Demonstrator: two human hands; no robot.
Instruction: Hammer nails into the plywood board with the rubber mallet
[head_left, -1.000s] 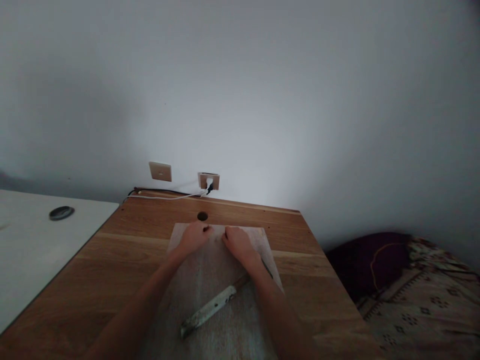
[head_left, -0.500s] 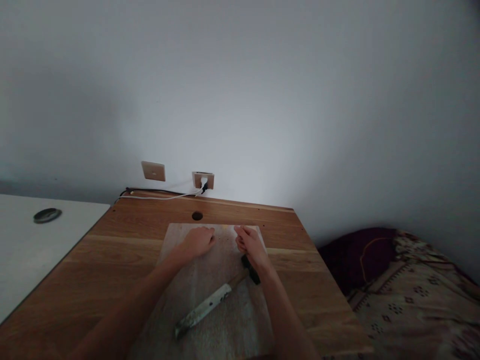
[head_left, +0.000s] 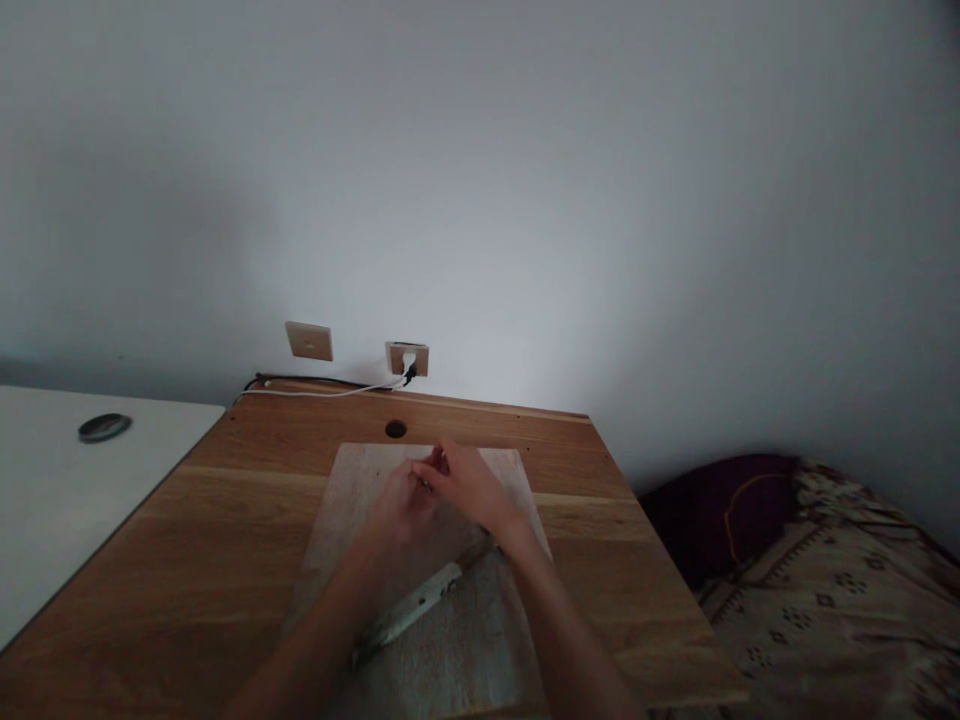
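A pale sheet (head_left: 352, 500) lies flat on the wooden desk (head_left: 247, 500). Both my hands meet above its far half. My left hand (head_left: 403, 505) is curled, its fingertips against those of my right hand (head_left: 466, 482), which pinches at the same spot. A tiny thing seems to sit between the fingertips, too small to name. A hammer (head_left: 420, 602) with a pale, worn handle lies diagonally on the sheet under my right wrist, its head hidden by the wrist.
A round cable hole (head_left: 395, 429) is in the desk behind the sheet. Wall sockets (head_left: 407, 358) with a white cable sit above the desk's back edge. A white table (head_left: 52, 490) with a dark round lid (head_left: 104, 427) adjoins on the left. A patterned bed (head_left: 840, 590) lies to the right.
My hands, apart on the sheet's far edge before, have come together above the sheet with fingertips touching. My right wrist now covers the hammer head.
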